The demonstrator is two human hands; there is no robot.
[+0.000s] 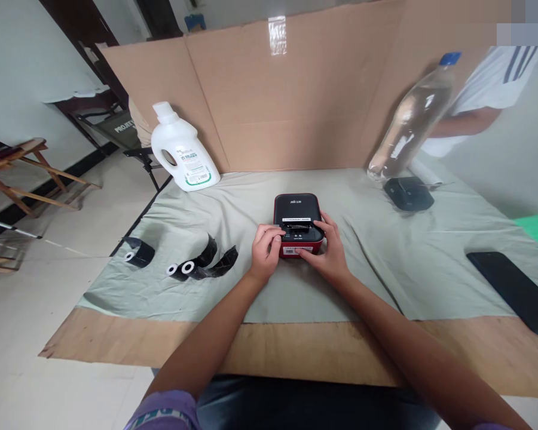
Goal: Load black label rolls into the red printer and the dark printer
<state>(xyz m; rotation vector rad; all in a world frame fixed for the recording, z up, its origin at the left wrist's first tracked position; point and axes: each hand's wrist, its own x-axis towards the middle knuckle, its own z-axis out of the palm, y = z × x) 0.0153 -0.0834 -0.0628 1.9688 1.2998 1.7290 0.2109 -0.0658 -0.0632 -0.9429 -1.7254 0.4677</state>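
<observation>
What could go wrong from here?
1. Fingertips of the left hand rest on top of the black-and-red device, close to its slot; they could get nipped or press something unintended.
2. The loose black strip lies near the left forearm; a sideways sweep might snag it.
3. The tall clear bottle stands on wrinkled cloth; a tug on the cloth might topple it.

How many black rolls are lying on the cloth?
3. One roll lies alone near the left edge of the cloth. A second roll and a third roll lie side by side, between it and the left hand. No others show.
</observation>
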